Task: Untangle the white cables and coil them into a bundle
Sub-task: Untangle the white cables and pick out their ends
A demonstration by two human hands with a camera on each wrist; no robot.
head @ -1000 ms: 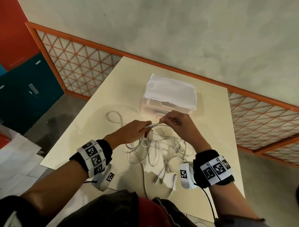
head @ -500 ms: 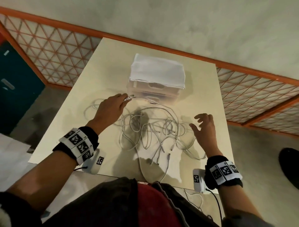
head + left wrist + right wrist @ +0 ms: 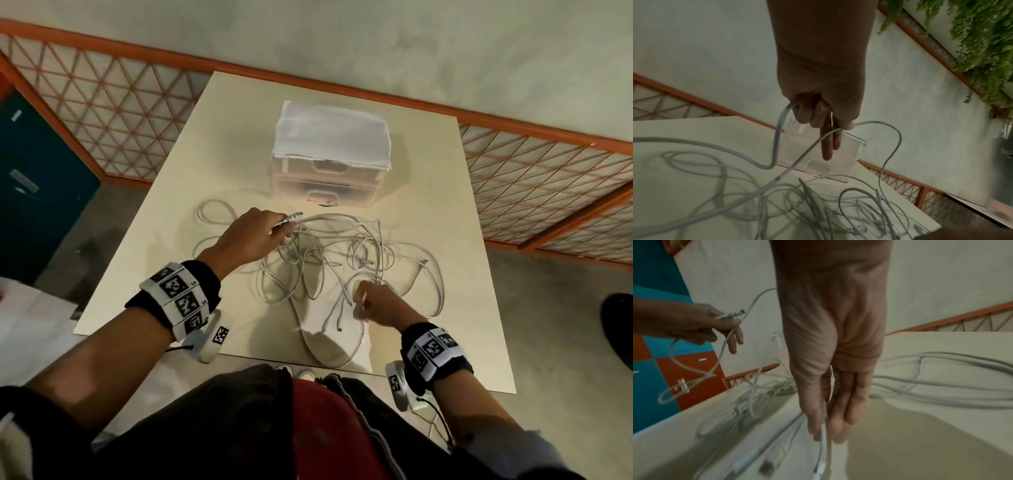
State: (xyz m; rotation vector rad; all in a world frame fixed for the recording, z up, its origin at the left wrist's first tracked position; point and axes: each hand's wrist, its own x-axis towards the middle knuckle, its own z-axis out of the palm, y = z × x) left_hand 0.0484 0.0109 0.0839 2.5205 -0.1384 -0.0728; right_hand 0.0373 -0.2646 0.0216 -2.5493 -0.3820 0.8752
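A loose tangle of white cables [image 3: 342,260] sprawls over the middle of the cream table [image 3: 445,192]. My left hand [image 3: 253,236] hovers over the tangle's left side and pinches one cable just behind its metal plug [image 3: 293,218]; the same hand [image 3: 694,326] and plug [image 3: 733,315] show in the right wrist view, and cable strands [image 3: 777,129] trail from its fingers [image 3: 826,139]. My right hand [image 3: 373,301] is at the tangle's near edge. Its thumb and fingers [image 3: 824,423] pinch a thin white cable [image 3: 823,439] that ends in a white plug.
A translucent drawer box [image 3: 329,185] with a white cloth [image 3: 332,137] on top stands at the back of the table. Cable loops [image 3: 212,216] lie at its left. An orange lattice railing [image 3: 102,113] runs behind the table, with teal cabinets [image 3: 34,192] to the left.
My right hand came in from the tangle's right edge to its near side and took hold of a cable. The left hand still holds its plug end near the drawer box.
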